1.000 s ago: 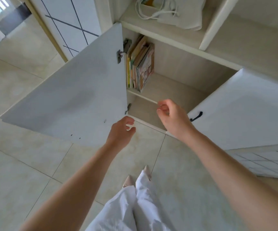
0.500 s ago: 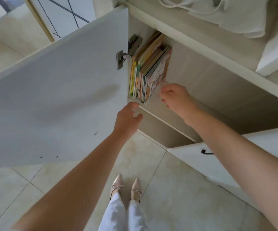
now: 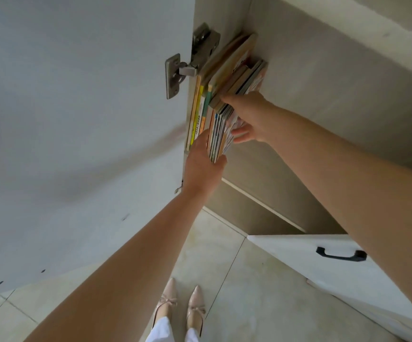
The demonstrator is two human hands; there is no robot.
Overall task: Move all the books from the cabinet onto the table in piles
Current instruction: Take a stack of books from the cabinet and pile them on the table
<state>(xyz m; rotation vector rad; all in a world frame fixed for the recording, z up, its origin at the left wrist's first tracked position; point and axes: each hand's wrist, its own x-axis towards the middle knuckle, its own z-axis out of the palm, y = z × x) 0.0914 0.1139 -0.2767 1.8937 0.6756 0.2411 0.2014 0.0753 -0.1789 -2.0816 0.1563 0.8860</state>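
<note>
Books (image 3: pixel 227 95) upright on cabinet (image 3: pixel 323 95) shelf, against left wall by hinge (image 3: pixel 187 67). Right hand (image 3: pixel 249 117) clasps outer bundle from 3 o'clock; left hand (image 3: pixel 203 161) cups it from 6. Draw bundle out level, squeeze evenly; thin ones may slip.

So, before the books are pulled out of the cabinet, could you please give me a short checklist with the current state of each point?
1. Right hand on the books: ok, its fingers curl over their top edges and its thumb lies on the outer cover.
2. Left hand supporting the books: ok, it touches their lower front edges; fingers partly hidden, so cannot tell how firm the grip is.
3. Left cabinet door clear of the way out: ok, swung wide open.
4. Right door clear: ok, open below the right arm.
5. Books upright on the shelf: not ok, they lean.
6. Table ready for piles: cannot tell, out of view.
</note>
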